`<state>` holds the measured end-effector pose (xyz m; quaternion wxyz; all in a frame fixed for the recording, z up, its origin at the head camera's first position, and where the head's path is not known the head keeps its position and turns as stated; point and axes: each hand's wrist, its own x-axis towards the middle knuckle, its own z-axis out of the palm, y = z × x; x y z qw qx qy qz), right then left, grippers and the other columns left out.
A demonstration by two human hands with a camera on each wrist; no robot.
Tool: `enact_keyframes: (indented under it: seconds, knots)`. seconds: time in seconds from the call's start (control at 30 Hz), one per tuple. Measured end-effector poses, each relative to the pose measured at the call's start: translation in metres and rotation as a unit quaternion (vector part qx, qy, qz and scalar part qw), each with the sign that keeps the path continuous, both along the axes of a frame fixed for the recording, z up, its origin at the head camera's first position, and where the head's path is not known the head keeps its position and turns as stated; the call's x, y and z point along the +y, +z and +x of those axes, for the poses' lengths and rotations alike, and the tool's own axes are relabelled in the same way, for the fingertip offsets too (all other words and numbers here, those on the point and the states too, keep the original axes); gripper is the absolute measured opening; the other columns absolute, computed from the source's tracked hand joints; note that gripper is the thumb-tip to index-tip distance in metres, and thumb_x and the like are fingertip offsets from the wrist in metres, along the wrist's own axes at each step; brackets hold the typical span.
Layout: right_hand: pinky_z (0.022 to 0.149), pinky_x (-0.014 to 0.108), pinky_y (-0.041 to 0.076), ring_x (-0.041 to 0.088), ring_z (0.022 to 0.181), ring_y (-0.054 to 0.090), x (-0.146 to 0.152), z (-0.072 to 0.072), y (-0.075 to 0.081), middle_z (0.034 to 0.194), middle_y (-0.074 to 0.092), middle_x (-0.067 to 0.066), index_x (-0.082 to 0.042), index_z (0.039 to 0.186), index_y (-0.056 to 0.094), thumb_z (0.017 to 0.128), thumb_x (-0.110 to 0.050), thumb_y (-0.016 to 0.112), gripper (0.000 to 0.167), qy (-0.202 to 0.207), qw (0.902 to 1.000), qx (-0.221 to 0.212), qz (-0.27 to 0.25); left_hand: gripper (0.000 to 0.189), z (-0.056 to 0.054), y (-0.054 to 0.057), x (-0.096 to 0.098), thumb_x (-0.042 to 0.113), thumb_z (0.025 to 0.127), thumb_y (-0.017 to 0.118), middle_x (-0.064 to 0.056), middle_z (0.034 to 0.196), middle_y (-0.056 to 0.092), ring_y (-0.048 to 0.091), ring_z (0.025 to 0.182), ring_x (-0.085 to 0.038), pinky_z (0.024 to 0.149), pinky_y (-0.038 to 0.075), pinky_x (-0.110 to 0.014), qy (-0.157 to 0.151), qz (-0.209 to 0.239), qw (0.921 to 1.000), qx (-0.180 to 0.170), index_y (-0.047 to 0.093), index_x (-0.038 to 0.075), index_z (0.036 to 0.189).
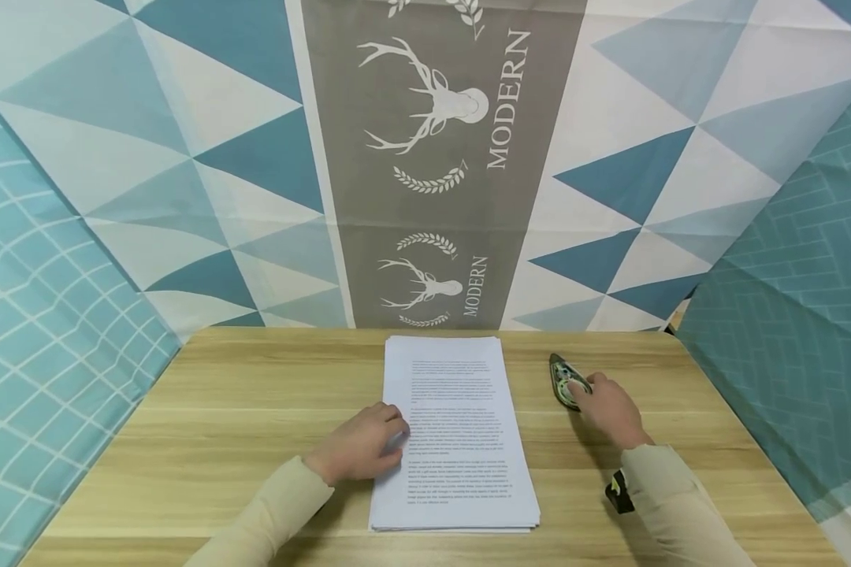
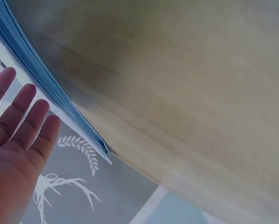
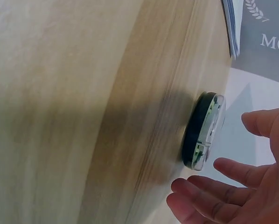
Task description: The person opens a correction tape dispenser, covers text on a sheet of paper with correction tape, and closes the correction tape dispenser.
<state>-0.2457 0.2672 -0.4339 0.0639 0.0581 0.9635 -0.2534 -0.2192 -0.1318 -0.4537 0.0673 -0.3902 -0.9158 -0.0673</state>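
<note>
A stack of printed paper [image 1: 457, 433] lies on the wooden table, its text facing up. At the stack's left edge is my left hand [image 1: 360, 446]; in the left wrist view its fingers are spread and nearly straight beside the sheets' edges [image 2: 46, 88]. To the right of the paper lies a teardrop-shaped correction tape dispenser [image 1: 562, 379] with a dark body and a clear cover. My right hand [image 1: 613, 411] reaches over its near end. Seen from the right wrist, the thumb and fingers are parted around the dispenser [image 3: 205, 130], with a gap between them and it.
The wooden table [image 1: 269, 378] ends at a patterned cloth backdrop [image 1: 425, 213] with deer heads and triangles. Tiled-pattern cloths hang at the left [image 1: 50, 315] and right [image 1: 794, 331]. A small black object [image 1: 618, 494] shows by the right sleeve.
</note>
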Motion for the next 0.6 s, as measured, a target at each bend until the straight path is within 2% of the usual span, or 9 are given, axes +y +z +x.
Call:
enact_keyframes:
  seconds: [0.23,0.5,0.6]
  knots:
    - [0.071,0.042,0.044,0.031,0.088,0.056,-0.0008,-0.0039,-0.0007,0.111,0.057,0.028,0.013,0.129,0.038,0.095,-0.045,0.041,0.067,-0.004,0.9999,-0.011,-0.007,0.022,-0.0027,0.0021,-0.0035,0.022,0.079,0.063,0.001,0.096,0.058,0.052,0.088,-0.014,0.082,0.046,-0.029,-0.025,-0.015,0.9996,-0.001,0.065,0.011,0.098]
    - [0.080,0.051,0.045,0.047,0.105,0.052,0.0036,-0.0072,-0.0006,0.125,0.045,0.038,0.018,0.130,0.034,0.094,-0.047,0.041,0.075,-0.005,0.9998,-0.021,0.000,0.019,-0.0080,0.0028,-0.0051,0.024,0.078,0.063,0.003,0.093,0.056,0.049,0.083,-0.012,0.078,0.045,-0.028,-0.052,-0.028,0.9982,-0.001,0.065,0.013,0.094]
    - [0.071,0.044,0.046,0.041,0.091,0.056,0.0046,-0.0095,-0.0022,0.115,0.050,0.038,0.020,0.122,0.041,0.094,-0.047,0.042,0.073,-0.009,0.9998,-0.017,-0.001,0.019,-0.0086,0.0036,-0.0058,0.023,0.078,0.064,0.002,0.093,0.056,0.049,0.083,-0.012,0.079,0.046,-0.027,-0.056,-0.027,0.9980,-0.008,0.065,0.013,0.094]
